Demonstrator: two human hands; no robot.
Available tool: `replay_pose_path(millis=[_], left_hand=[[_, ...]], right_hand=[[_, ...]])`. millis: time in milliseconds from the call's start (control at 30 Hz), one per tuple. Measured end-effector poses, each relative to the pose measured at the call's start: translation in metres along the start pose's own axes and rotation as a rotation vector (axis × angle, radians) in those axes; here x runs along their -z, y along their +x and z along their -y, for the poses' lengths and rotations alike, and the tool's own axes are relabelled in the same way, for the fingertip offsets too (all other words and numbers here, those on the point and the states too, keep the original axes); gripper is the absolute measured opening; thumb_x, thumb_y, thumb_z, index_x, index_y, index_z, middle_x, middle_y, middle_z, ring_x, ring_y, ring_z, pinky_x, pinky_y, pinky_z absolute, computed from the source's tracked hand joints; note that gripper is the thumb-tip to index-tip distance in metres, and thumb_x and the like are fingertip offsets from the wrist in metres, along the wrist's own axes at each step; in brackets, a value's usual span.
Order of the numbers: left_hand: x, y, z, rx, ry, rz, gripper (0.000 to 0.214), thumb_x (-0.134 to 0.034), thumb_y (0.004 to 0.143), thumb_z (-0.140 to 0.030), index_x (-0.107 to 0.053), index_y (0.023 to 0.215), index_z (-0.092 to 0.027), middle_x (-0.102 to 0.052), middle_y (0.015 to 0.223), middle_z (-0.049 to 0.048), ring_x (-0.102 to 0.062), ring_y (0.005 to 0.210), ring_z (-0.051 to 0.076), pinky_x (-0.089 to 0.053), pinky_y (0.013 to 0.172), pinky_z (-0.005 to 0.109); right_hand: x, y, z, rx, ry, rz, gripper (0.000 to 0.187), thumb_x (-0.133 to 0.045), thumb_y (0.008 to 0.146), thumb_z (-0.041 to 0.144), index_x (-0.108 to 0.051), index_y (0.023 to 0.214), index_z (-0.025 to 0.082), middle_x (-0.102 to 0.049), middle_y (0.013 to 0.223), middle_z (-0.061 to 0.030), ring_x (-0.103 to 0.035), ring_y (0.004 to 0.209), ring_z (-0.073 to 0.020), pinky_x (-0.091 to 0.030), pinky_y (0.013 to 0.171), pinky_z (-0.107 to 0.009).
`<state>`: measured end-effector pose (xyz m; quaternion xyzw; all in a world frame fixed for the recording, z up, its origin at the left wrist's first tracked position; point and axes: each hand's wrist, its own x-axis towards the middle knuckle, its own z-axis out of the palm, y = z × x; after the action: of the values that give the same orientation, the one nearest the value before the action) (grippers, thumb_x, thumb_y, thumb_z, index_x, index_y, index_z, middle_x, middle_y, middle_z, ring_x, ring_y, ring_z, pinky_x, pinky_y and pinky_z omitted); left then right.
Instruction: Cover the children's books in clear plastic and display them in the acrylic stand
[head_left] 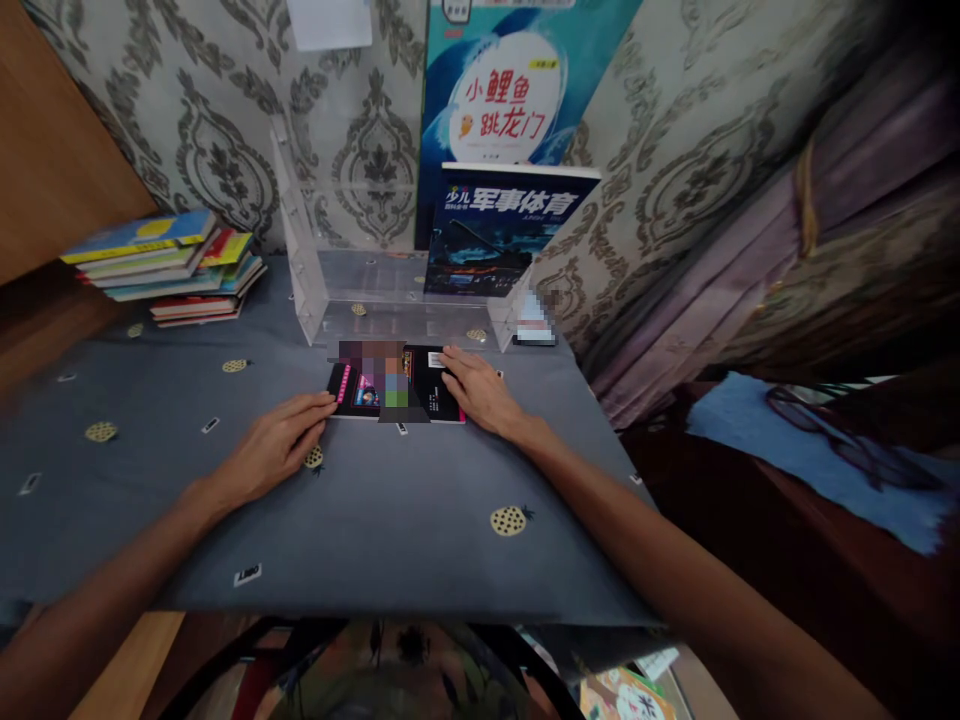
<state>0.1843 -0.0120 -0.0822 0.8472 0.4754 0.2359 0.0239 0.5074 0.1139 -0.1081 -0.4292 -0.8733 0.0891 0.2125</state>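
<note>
A black book (446, 395) with pink strips and small pictures lies face down on the grey cloth, its barcode showing at the upper right; part of the cover is blurred out. At its left edge, my left hand (281, 440) touches it with outstretched fingertips, the thumb held lower. My right hand (484, 390) rests over the right end, fingers extended and lying on the cover. Just behind the book stands a clear acrylic book stand (405, 320). A dark blue book (491, 230) leans upright in the stand, in front of a taller teal book (517, 90).
Several books are piled in a stack (176, 265) at the left back of the cloth-covered table (375, 540). A pixelated item (534, 318) lies right of the stand. Beyond the table's right edge, glasses (847, 440) rest on a blue cloth (739, 410). A mauve curtain (750, 220) hangs at right.
</note>
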Motion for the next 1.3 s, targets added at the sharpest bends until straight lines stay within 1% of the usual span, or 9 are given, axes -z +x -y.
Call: replay_pose_path(millis=[167,267,333,433,567,833,1033,1167,1300], left_hand=[[-0.005,0.000,0.005,-0.011,0.014,-0.033,0.042,-0.040,0.103,-0.040,-0.067,0.126,-0.017,-0.068,0.131,0.0097,-0.065,0.119,0.024,-0.053,0.105,0.043],[-0.006,0.000,0.007,-0.011,0.024,-0.030,0.044,-0.041,0.103,-0.045,-0.068,0.124,-0.017,-0.068,0.130,0.0099,-0.066,0.118,0.025,-0.054,0.104,0.043],[-0.006,0.000,0.007,-0.002,0.033,-0.027,0.046,-0.040,0.103,-0.048,-0.068,0.123,-0.018,-0.069,0.128,0.0092,-0.066,0.116,0.024,-0.055,0.102,0.043],[-0.006,0.002,0.006,0.005,0.049,-0.037,0.047,-0.039,0.102,-0.051,-0.070,0.118,-0.019,-0.071,0.125,0.0082,-0.068,0.113,0.024,-0.056,0.100,0.043],[-0.006,0.007,0.004,0.024,0.045,-0.050,0.044,-0.041,0.102,-0.050,-0.072,0.113,-0.021,-0.073,0.119,0.0072,-0.070,0.107,0.024,-0.058,0.096,0.042],[-0.007,0.013,0.000,0.045,0.052,-0.044,0.039,-0.039,0.103,-0.044,-0.071,0.107,-0.023,-0.073,0.112,0.0069,-0.069,0.103,0.024,-0.057,0.091,0.042],[-0.003,0.018,-0.003,0.034,0.054,-0.012,0.041,-0.038,0.103,-0.046,-0.071,0.105,-0.021,-0.072,0.109,0.0073,-0.068,0.100,0.023,-0.055,0.092,0.041],[-0.004,0.032,0.006,0.063,0.067,0.020,0.048,-0.032,0.104,-0.049,-0.068,0.114,-0.019,-0.070,0.119,0.0089,-0.065,0.109,0.024,-0.053,0.097,0.043],[-0.012,0.055,0.021,0.105,0.106,0.054,0.050,-0.030,0.104,-0.048,-0.065,0.123,-0.018,-0.066,0.129,0.0110,-0.061,0.118,0.026,-0.049,0.103,0.047]], right_hand=[[0.007,-0.026,0.009,0.033,0.076,-0.009,0.045,-0.040,0.101,0.029,-0.056,0.141,0.016,-0.052,0.150,-0.0137,-0.045,0.143,-0.0265,-0.038,0.119,-0.052],[0.014,-0.047,0.017,0.049,0.080,0.018,0.046,-0.040,0.102,0.032,-0.056,0.141,0.014,-0.050,0.151,-0.0157,-0.043,0.144,-0.0267,-0.037,0.120,-0.052],[0.019,-0.059,0.022,0.069,0.082,0.045,0.049,-0.043,0.102,0.037,-0.055,0.142,0.012,-0.048,0.152,-0.0171,-0.042,0.145,-0.0271,-0.036,0.120,-0.053],[0.023,-0.069,0.024,0.107,0.082,0.063,0.048,-0.050,0.100,0.038,-0.054,0.143,0.016,-0.048,0.153,-0.0154,-0.042,0.145,-0.0270,-0.037,0.119,-0.054],[0.023,-0.068,0.021,0.126,0.078,0.044,0.040,-0.049,0.101,0.028,-0.060,0.138,0.018,-0.054,0.148,-0.0144,-0.048,0.141,-0.0254,-0.042,0.116,-0.052],[0.021,-0.063,0.020,0.116,0.047,-0.005,0.036,-0.050,0.100,0.023,-0.064,0.134,0.020,-0.059,0.144,-0.0127,-0.053,0.137,-0.0256,-0.046,0.114,-0.051],[0.021,-0.063,0.022,0.131,0.001,-0.019,0.035,-0.049,0.101,0.024,-0.065,0.131,0.015,-0.061,0.140,-0.0149,-0.057,0.132,-0.0271,-0.048,0.112,-0.050],[0.021,-0.065,0.024,0.125,-0.038,-0.045,0.033,-0.050,0.101,0.024,-0.068,0.127,0.017,-0.065,0.136,-0.0132,-0.063,0.124,-0.0269,-0.053,0.106,-0.049],[0.021,-0.066,0.024,0.118,-0.056,-0.068,0.030,-0.051,0.101,0.025,-0.070,0.123,0.020,-0.068,0.132,-0.0118,-0.066,0.118,-0.0271,-0.055,0.100,-0.050]])
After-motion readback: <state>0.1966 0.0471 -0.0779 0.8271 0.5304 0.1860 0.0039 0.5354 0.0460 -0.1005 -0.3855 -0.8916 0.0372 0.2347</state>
